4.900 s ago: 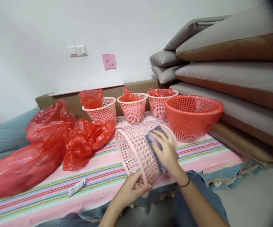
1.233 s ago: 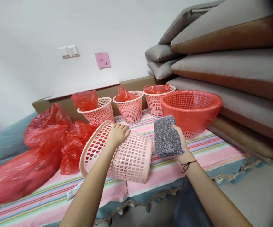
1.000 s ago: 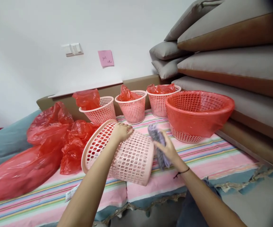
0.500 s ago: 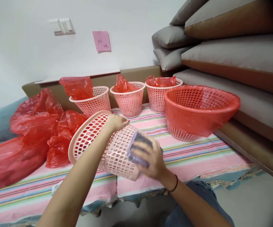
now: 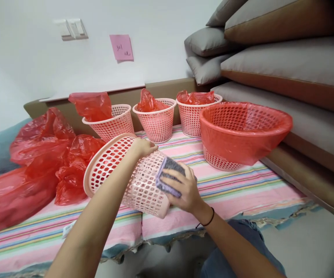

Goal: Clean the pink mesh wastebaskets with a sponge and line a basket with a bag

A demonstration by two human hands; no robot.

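Observation:
A pink perforated plastic basket [image 5: 146,185] is tipped on its side above the striped cover, its wide rim facing left. My left hand [image 5: 141,148] grips it from above along its upper side; some fingertips are hidden behind the wall. In my right hand [image 5: 186,189] is a grey sponge [image 5: 170,178] with a purple edge, pressed to the basket near its base. The fingers lie closed around the sponge. A dark band circles my right wrist.
Three pink baskets with red plastic bags, including the middle one [image 5: 158,125], stand behind. A basket lined with a red bag [image 5: 236,143] is at right. Crumpled red bags [image 5: 39,170] lie left on the striped cover [image 5: 213,200]. Grey cushions [image 5: 279,65] are stacked at right.
My right hand and the sponge have shifted slightly on the basket's side and look less blurred. The left hand keeps its grip. The whole view has moved a little.

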